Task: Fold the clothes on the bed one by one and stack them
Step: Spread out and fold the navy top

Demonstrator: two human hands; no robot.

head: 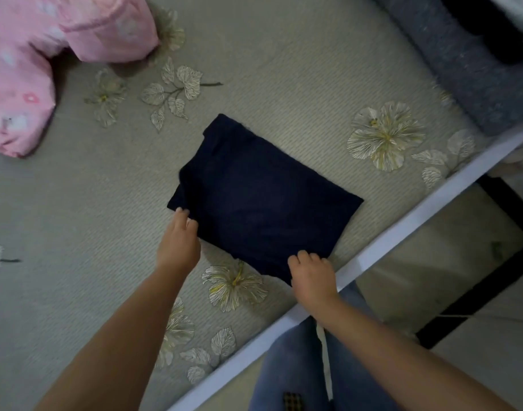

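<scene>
Jeans-clad legs (296, 369) are showing at the very bottom of the shot, right up against the white bed frame (402, 229), so the person is standing at the bedside and leaning in. Going from the left: a pink quilted bundle (47, 54) is sitting up in the far corner, well apart from the action. Next the left hand (178, 241) is reaching to the near-left corner of the folded navy garment (254, 194), fingertips touching its edge; whether they're actually pinching cloth or just nudging it, I honestly can't tell. Then the garment itself is lying flat in a tidy rectangle on the flowered grey bedspread (284, 69), close to the bed's edge. Over at its near-right corner the right hand (312, 272) is curling its fingers over the cloth, looking like it's gripping it. Far right, a dark grey blanket (467, 60) is lying by the wall. My guess is this thing is light, soft and floppy, so it's going to sag and come undone if grabbed by one corner. I'd be sliding both hands under the two near corners, or supporting it underneath, when moving it to a stack.
</scene>
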